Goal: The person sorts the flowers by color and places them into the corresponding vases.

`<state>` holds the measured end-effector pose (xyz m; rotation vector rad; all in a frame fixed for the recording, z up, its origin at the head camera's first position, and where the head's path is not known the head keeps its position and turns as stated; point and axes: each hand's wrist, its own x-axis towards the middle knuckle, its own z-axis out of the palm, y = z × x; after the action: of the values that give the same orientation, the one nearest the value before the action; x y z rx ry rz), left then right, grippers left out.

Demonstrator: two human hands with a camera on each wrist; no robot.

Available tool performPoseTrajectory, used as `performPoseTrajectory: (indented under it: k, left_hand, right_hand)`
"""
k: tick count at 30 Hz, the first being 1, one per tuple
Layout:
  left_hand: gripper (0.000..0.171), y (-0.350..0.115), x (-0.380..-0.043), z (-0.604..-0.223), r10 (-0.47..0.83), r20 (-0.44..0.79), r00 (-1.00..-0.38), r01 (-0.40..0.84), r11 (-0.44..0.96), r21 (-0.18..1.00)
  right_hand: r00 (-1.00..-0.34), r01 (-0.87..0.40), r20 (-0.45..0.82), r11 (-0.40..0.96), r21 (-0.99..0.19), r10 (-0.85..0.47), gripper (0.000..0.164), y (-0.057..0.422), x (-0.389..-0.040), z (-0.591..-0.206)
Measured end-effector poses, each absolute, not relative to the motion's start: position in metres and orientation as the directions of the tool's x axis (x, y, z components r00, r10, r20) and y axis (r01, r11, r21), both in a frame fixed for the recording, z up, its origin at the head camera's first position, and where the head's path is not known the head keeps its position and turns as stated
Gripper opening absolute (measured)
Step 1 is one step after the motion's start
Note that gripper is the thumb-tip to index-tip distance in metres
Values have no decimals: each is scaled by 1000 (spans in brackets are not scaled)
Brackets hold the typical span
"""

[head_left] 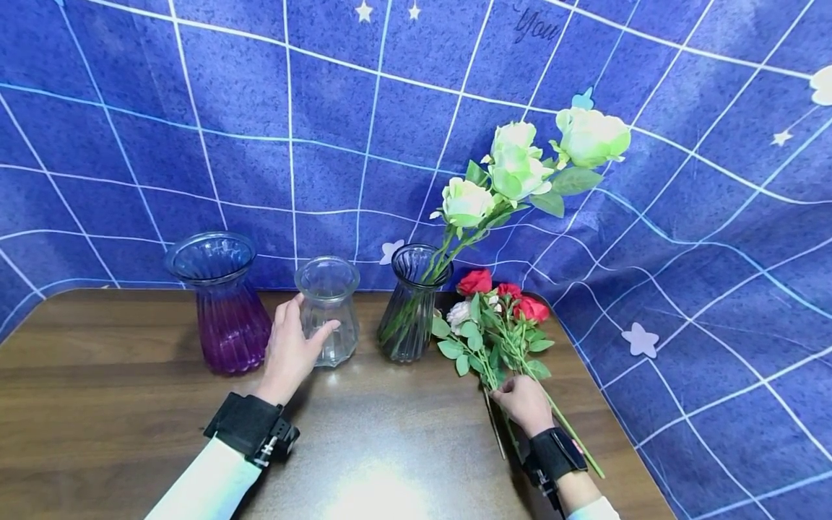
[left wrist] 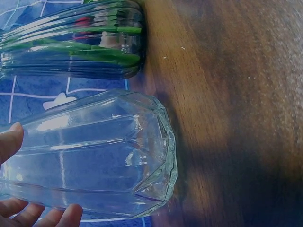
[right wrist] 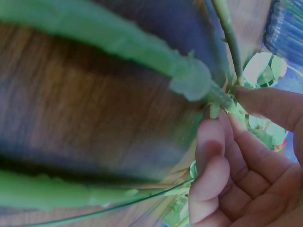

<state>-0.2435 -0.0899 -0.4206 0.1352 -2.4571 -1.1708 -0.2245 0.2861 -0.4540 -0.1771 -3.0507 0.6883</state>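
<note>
A clear glass vase (head_left: pixel 336 336) stands upright on the table. My left hand (head_left: pixel 290 354) holds it from the left side, thumb across its front; in the left wrist view, thumb and fingertips lie along opposite sides of the clear vase (left wrist: pixel 94 156). At the right, my right hand (head_left: pixel 525 404) pinches a green rose stem (right wrist: pixel 222 97) between thumb and fingers. That stem belongs to a pile of artificial flowers lying flat, with red roses (head_left: pixel 531 309), a whitish rose (head_left: pixel 458 315) and green leaves. Which bloom the pinched stem carries I cannot tell.
Right of the clear vase, a dark grey glass vase (head_left: pixel 398 339) holds several pale green-white roses (head_left: pixel 516 170) leaning right. A blue-purple vase (head_left: pixel 227 325) stands at the left. Behind the wooden table (head_left: pixel 97 404) hangs a blue cloth (head_left: pixel 247 94) with white lines and stars.
</note>
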Motion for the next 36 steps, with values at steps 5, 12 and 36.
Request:
performPoseTrajectory:
  k: [5, 12, 36]
  left_hand:
    - [77, -88, -243, -418, -245, 297, -923, 72, 649, 758]
    - [76, -86, -243, -417, -251, 318, -914, 88, 643, 760]
    - [75, -87, -242, -419, -259, 293, -920, 65, 638, 768]
  right_hand:
    - [-994, 97, 3, 904, -416, 108, 16, 285, -223, -451]
    - [-993, 79, 42, 886, -457, 110, 16, 283, -221, -442]
    - [-978, 190, -122, 493, -849, 167, 18, 281, -213, -400]
